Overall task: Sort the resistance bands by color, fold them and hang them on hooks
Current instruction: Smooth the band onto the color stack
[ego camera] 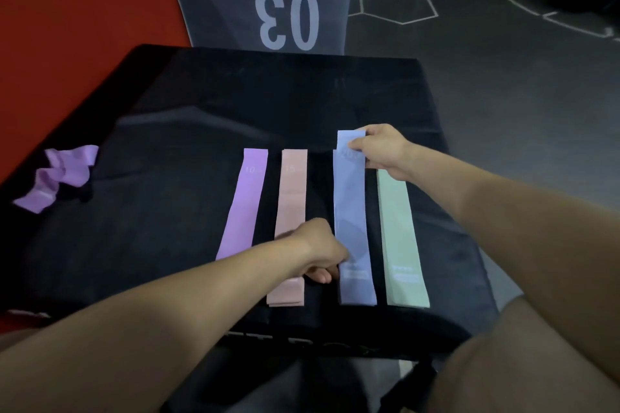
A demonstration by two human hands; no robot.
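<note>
Right hand (382, 151) pinches far end of blue band (352, 211); left hand (318, 251) fingers curl at its near end, aligning it flat on table (167, 245) between pink band (290, 211) and green band (399, 228).

"03" on grey box (261, 3)

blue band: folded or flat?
Mostly flat. The blue band lies lengthwise on the black pad; right hand lifts its far end, left hand grips near end.
</note>
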